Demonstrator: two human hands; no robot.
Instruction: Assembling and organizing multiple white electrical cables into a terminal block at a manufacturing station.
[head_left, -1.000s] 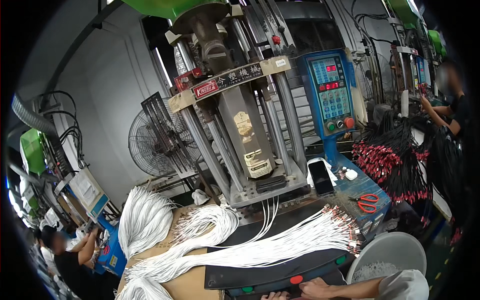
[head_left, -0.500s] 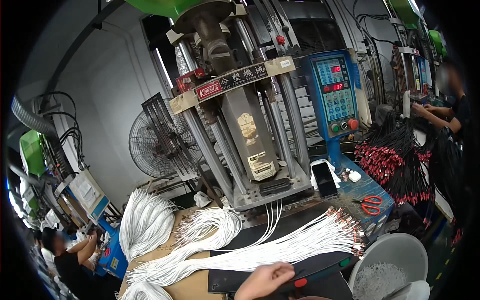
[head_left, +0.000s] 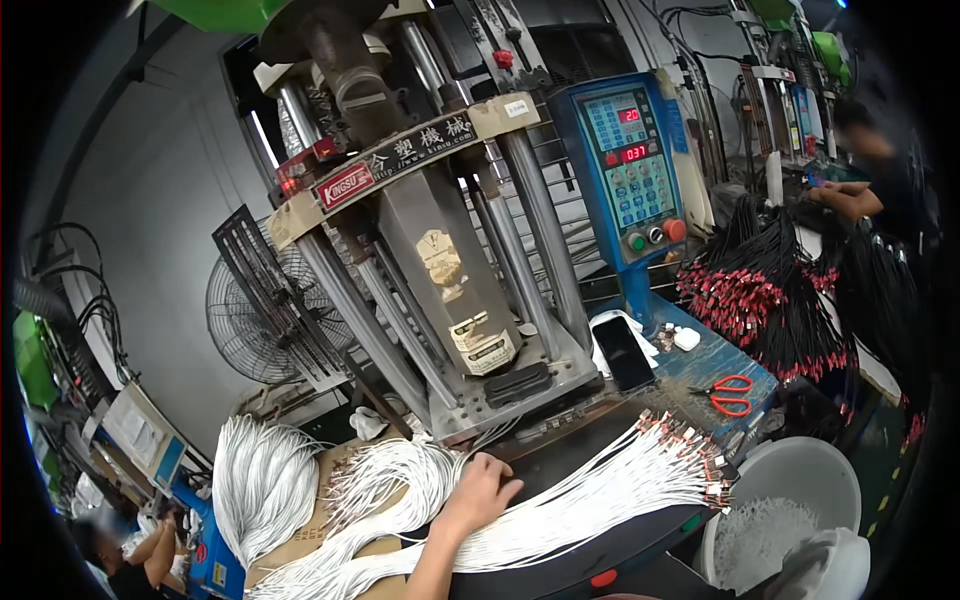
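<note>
My left hand [head_left: 482, 492] reaches over the white cables from the lower edge, just in front of the machine's base plate. Its fingers are curled round a few white cables [head_left: 497, 434] that run out from the machine [head_left: 500, 405]; the fingertips are partly hidden. Beneath and beside the hand, a long bundle of white cables [head_left: 570, 500] lies across the black work surface. At its right end are small connectors [head_left: 690, 445] with orange-red parts. A looped bunch of white cables [head_left: 405, 480] lies to the left of the hand. My right hand is out of view.
A large white cable bundle [head_left: 262, 480] rests on cardboard at left. Right of the machine are a phone [head_left: 624, 352], red-handled scissors [head_left: 730, 394] and a blue control panel [head_left: 628, 165]. A grey bin [head_left: 835, 470] holds clear scraps. Two people work nearby.
My left hand has moved up and left from the front edge to the cables by the machine. Those cables now bend leftward. The view has shifted and tilted; the panel display has changed.
</note>
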